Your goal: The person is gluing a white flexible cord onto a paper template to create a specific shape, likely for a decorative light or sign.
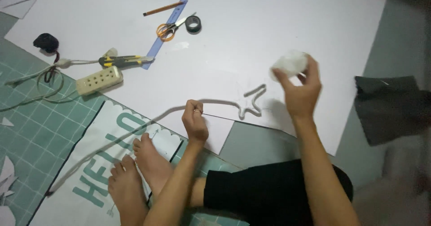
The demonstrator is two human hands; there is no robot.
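Left hand (194,118): pinched shut on the grey flexible strip (134,127), thumb and forefinger closed on it just left of the star-shaped bend.
Right hand (300,91): raised above the white board, fingers curled round a crumpled white wad (289,63), which looks like tissue or soft foam; I cannot tell which.
Grey flexible strip: a long thin band that lies on the white board (251,24). Its far end is curled into a star outline (252,102); its near end trails down to the left over the teal printed mat (103,163), past the bare feet (139,172).
How the strip will likely handle: light and limp. It sags and curves along its length, so it probably bends wherever it is not supported. The star bends look as if they hold only loosely, so a pull from far off may well deform them.
Where to take hold: close to the star, as the left hand does, with a fingertip pinch across the strip's width rather than along its loose tail.
White wad: seems very light and squashable; a loose cupped grip suffices.
Beyond the star, on the board: orange-handled scissors (168,28), a blue ruler (168,30), a pencil (163,8), a roll of dark tape (193,24) and a yellow-and-black utility knife (125,61).
Left of the board: a cream power strip (98,80) with its cable.
Right of the board: a dark cloth piece (390,107).
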